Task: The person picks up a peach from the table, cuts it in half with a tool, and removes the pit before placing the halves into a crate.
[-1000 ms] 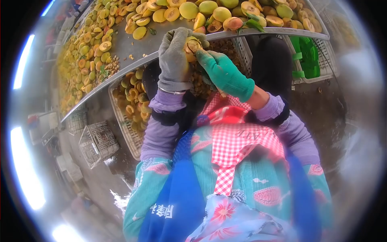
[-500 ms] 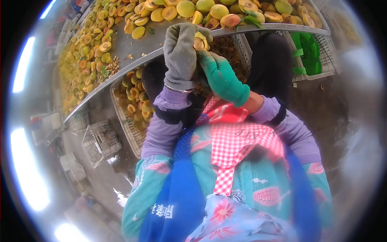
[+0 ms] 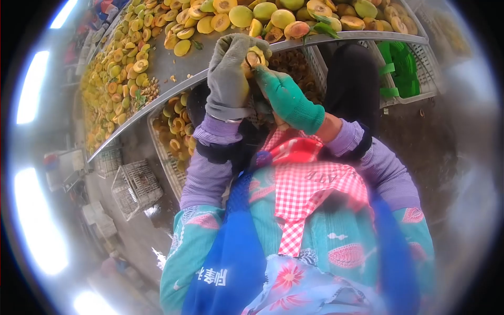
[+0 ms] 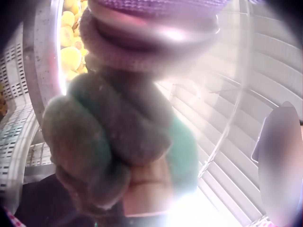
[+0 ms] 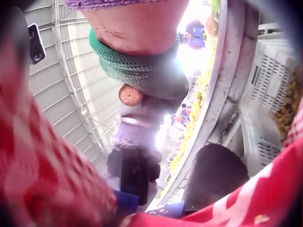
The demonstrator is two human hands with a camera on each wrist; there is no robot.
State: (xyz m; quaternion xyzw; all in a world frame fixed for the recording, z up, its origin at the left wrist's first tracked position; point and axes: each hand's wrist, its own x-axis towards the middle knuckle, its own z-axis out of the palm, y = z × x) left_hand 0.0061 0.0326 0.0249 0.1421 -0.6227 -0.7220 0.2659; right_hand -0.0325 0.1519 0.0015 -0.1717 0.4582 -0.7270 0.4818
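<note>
Metal-grey desk (image 3: 173, 55) curves across the top of our head view, with cut and whole yellow-green fruits (image 3: 118, 79) heaped along its left side and far side. Some small pale pieces (image 3: 151, 90) lie by the left heap, and a green leaf (image 3: 326, 29) sits among the fruits near the rim.

Just below that rim, our hands are close together. Our left hand (image 3: 227, 76), in a grey glove, is clamped on one opened fruit (image 3: 254, 56), its orange flesh showing. Our right hand (image 3: 291, 100), in a green glove, grips a wooden handle (image 5: 130, 95), whose round end shows in the right wrist view; its fingertips are at the fruit. A thin dark curve shows against the flesh, too small for us to make out.

Under the desk on our left, a crate (image 3: 173, 173) holds more fruit; on our right, another crate (image 3: 426, 90) holds bright green material (image 3: 403, 71). Slatted crates (image 3: 137, 186) stand on the floor (image 3: 123, 231) at left.
</note>
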